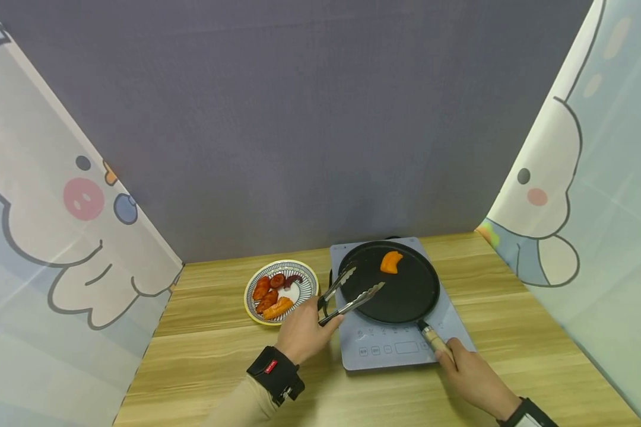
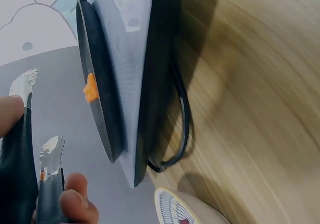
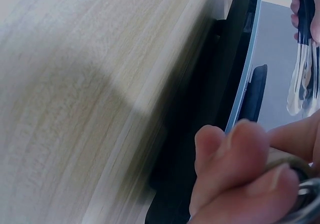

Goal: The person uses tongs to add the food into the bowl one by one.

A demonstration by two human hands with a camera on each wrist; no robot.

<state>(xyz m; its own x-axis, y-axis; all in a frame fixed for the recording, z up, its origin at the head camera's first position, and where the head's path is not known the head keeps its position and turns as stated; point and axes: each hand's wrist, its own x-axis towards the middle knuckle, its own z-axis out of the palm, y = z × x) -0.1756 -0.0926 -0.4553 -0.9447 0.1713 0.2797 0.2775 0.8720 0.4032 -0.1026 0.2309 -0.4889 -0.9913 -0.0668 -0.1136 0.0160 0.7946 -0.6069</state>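
Wood-grain counter [image 1: 208, 350], grey backdrop [image 1: 299, 130] behind. I have the left hand [image 1: 307, 331] gripping tongs [image 1: 355, 303], their arms spread, and the right hand [image 1: 470, 373] curled round the handle [image 1: 434, 340] of the black pan [image 1: 400, 302]. An orange piece [image 1: 391, 262] lies in the pan, apart from the tongs; a glancing pinch could skid it over the low rim. Loosening my right grip might let the pan swivel on the cooktop [image 1: 376, 341]. Close to the left hand, a patterned plate [image 1: 295, 291] of food [image 1: 269, 298] risks a nudge.
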